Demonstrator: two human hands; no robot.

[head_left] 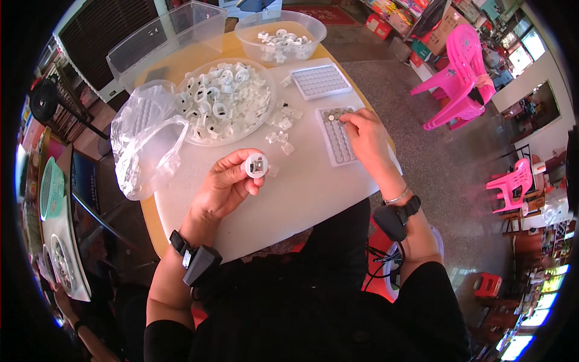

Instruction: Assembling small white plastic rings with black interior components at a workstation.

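Observation:
My left hand [228,184] pinches a round white plastic housing [256,165] between thumb and fingers, its open side facing up with small dark and metallic parts inside. Over a white tray [341,151] with rows of round pockets, my right hand [365,136] has thumb and forefinger brought together. Small round silvery discs like button cells [332,117] sit at that tray's far end, by the fingertips. Whatever the right fingers pinch is hidden. A few translucent plastic pieces [280,139] lie loose between the hands and a large round plate [269,107] heaped with white plastic parts [217,99].
Behind the first tray lies a second white pocketed tray [321,81]. A clear bowl [310,30] of white parts and a clear plastic box [175,36] stand at the back. Crumpled clear plastic packaging [148,139] lies left. Pink chairs [458,78] stand on the floor at right.

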